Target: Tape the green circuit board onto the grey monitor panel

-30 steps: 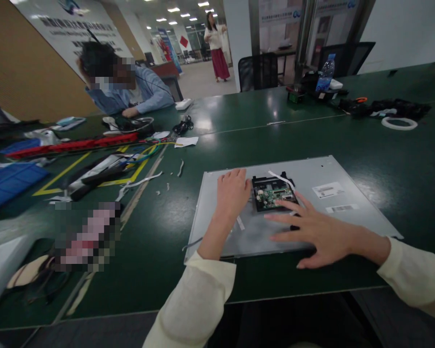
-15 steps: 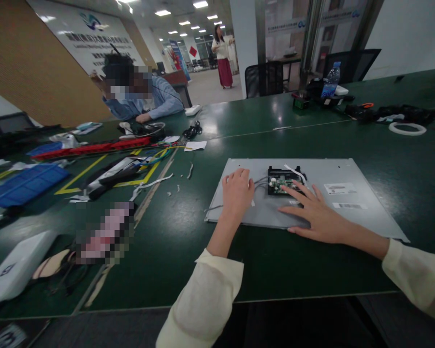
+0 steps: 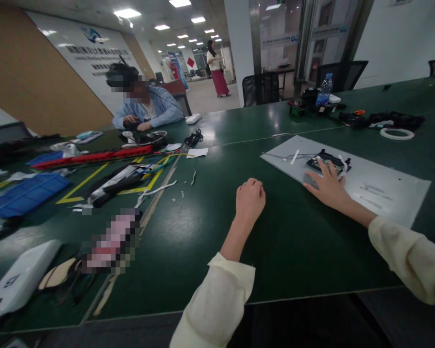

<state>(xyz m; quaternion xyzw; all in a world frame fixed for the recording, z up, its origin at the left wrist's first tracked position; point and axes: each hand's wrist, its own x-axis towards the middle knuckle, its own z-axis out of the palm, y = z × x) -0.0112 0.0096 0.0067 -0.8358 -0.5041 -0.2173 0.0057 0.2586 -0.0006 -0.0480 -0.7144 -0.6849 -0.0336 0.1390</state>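
R hand (image 3: 326, 186) – open, palm down, fingers spread flat on the grey panel (image 3: 380, 193), right of centre in frame. Fingertips reach the near edge of the circuit board (image 3: 328, 161); grips nothing.

L hand (image 3: 251, 195) – curled in a loose fist at frame centre, knuckles up, on or just over the bare green table (image 3: 293, 241). Nothing seen in it. Well apart from the panel's near corner. Cream sleeves on both arms.

Panel lies flat on the table, mid-right, set at an angle to the table edge. Board sits in a black frame near the panel's far-left end. White ribbon cable (image 3: 343, 164) loops over the board's right side; thin wires (image 3: 288, 156) trail left of it across the panel, w/ a white strip among them.

Further out: white ring (image 3: 397, 134) upper right, black clutter behind it. Water bottle (image 3: 324, 89) at the table's far edge, top centre-right. Left half of frame – red strip (image 3: 94, 155), blue tray (image 3: 25, 193), yellow tape lines, scraps. White device (image 3: 18, 282) lower left. Co-worker (image 3: 148, 108) in blue seated upper left, hands at a black item. Another person (image 3: 216, 63) stands far back, top centre.
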